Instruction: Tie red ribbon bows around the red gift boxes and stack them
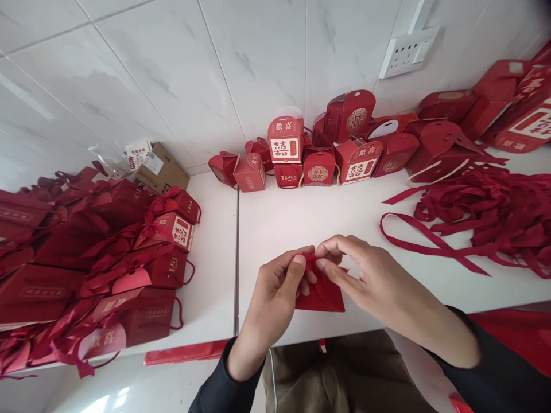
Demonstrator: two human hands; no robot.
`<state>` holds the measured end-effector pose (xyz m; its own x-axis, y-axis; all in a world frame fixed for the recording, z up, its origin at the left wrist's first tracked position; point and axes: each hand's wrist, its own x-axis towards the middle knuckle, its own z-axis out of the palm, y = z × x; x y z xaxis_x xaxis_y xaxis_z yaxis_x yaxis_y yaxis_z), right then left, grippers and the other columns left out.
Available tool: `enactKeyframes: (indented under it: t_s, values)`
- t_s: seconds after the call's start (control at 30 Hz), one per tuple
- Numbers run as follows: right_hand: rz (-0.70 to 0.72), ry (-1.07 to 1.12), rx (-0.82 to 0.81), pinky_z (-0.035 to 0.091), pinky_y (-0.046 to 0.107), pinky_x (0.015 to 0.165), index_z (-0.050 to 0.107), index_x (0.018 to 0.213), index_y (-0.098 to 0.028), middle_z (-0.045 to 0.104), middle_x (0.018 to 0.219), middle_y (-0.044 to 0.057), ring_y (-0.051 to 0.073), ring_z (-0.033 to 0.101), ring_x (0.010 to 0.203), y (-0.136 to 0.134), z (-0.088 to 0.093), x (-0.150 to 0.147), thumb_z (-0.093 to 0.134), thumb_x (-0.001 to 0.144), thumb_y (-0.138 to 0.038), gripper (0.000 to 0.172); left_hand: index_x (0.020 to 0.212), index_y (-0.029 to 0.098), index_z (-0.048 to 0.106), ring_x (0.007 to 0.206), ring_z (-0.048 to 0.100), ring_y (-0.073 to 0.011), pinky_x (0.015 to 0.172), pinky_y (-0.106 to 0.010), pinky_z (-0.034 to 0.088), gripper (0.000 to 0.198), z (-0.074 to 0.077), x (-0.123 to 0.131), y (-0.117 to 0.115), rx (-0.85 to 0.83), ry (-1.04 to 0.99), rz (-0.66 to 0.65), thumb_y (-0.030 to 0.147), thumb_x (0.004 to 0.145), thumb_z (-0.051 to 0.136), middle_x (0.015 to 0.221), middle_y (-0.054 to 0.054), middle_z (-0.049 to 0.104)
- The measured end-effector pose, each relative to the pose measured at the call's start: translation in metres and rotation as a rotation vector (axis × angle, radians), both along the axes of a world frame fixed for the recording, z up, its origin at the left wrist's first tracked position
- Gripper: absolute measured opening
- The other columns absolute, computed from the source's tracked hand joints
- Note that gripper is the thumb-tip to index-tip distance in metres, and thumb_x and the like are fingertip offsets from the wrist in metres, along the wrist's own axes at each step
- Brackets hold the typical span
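A red box [325, 295] lies at the front edge of the white table, under both hands. My left hand [279, 287] pinches red ribbon at the top of the box, its thumb and fingers closed on it. From the right, my right hand [359, 269] reaches to the same spot, thumb and forefinger pinched at the ribbon [310, 264]. The two hands almost touch, and their fingers partly hide the ribbon and the box's top.
Finished-looking red boxes with bows [129, 258] are piled at the left. Several red boxes [318, 166] stand along the tiled wall. A heap of loose red ribbon [495, 218] lies right. A cardboard carton [163, 169] sits behind the left pile.
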<state>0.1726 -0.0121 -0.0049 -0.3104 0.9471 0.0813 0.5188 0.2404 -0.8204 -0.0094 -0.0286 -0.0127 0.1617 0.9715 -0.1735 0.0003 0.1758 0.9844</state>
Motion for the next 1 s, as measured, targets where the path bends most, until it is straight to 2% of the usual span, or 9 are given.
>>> enactKeyframes:
  t_s: [0.2, 0.33, 0.47, 0.57, 0.73, 0.9, 1.0]
  values:
    - [0.102, 0.064, -0.222, 0.049, 0.028, 0.061, 0.065, 0.095, -0.025, 0.073, 0.086, -0.001, 0.017, 0.064, 0.070, 0.002, 0.007, 0.007, 0.051, 0.105, -0.041, 0.024, 0.120, 0.014, 0.074, 0.063, 0.052, -0.0114, 0.062, -0.026, 0.044, 0.044, -0.003, -0.001, -0.001, -0.018, -0.017, 0.016, 0.049, 0.100, 0.057, 0.075, -0.002, 0.064]
    - [0.059, 0.055, -0.212, 0.043, 0.027, 0.054, 0.065, 0.090, -0.024, 0.070, 0.077, -0.002, 0.016, 0.062, 0.065, 0.004, 0.007, 0.005, 0.049, 0.106, -0.044, 0.030, 0.121, 0.014, 0.074, 0.065, 0.052, -0.0116, 0.064, -0.027, 0.045, 0.045, -0.004, -0.001, -0.001, -0.006, 0.017, -0.011, 0.049, 0.100, 0.057, 0.076, -0.002, 0.064]
    - [0.112, 0.155, -0.216, 0.048, 0.026, 0.059, 0.065, 0.089, -0.024, 0.072, 0.081, -0.002, 0.016, 0.066, 0.071, 0.007, 0.008, 0.000, 0.053, 0.104, -0.037, 0.024, 0.123, 0.014, 0.072, 0.067, 0.053, -0.0120, 0.065, -0.026, 0.045, 0.044, -0.004, 0.000, 0.000, 0.041, 0.033, -0.050, 0.048, 0.100, 0.056, 0.076, -0.002, 0.064]
    - [0.148, 0.216, -0.224, 0.052, 0.027, 0.066, 0.064, 0.090, -0.024, 0.073, 0.084, -0.002, 0.016, 0.068, 0.075, 0.008, 0.009, -0.002, 0.053, 0.103, -0.031, 0.019, 0.111, 0.014, 0.075, 0.065, 0.052, -0.0117, 0.064, -0.026, 0.045, 0.039, -0.003, 0.000, 0.001, 0.059, 0.049, -0.053, 0.046, 0.101, 0.056, 0.072, -0.001, 0.062]
    - [0.090, 0.175, -0.173, 0.050, 0.026, 0.066, 0.062, 0.090, -0.025, 0.069, 0.081, -0.004, 0.015, 0.065, 0.074, 0.005, 0.008, -0.003, 0.056, 0.101, -0.026, 0.012, 0.091, 0.013, 0.075, 0.058, 0.051, -0.0098, 0.057, -0.024, 0.041, 0.033, 0.000, 0.001, 0.003, -0.012, 0.023, -0.012, 0.038, 0.100, 0.056, 0.069, -0.001, 0.064]
    - [0.087, 0.182, -0.147, 0.049, 0.026, 0.071, 0.062, 0.090, -0.026, 0.069, 0.081, -0.005, 0.014, 0.064, 0.076, 0.006, 0.004, -0.004, 0.057, 0.099, -0.023, 0.011, 0.097, 0.014, 0.075, 0.061, 0.054, -0.0099, 0.058, -0.022, 0.043, 0.033, 0.001, 0.000, 0.005, 0.000, 0.009, -0.059, 0.043, 0.100, 0.059, 0.069, -0.001, 0.064]
    - [0.073, 0.187, -0.172, 0.048, 0.026, 0.069, 0.061, 0.087, -0.026, 0.068, 0.079, -0.006, 0.014, 0.063, 0.076, 0.006, 0.003, -0.004, 0.058, 0.097, -0.023, 0.011, 0.092, 0.015, 0.076, 0.061, 0.054, -0.0094, 0.057, -0.022, 0.042, 0.036, 0.002, 0.000, 0.006, 0.012, 0.047, -0.088, 0.044, 0.102, 0.056, 0.067, 0.000, 0.062]
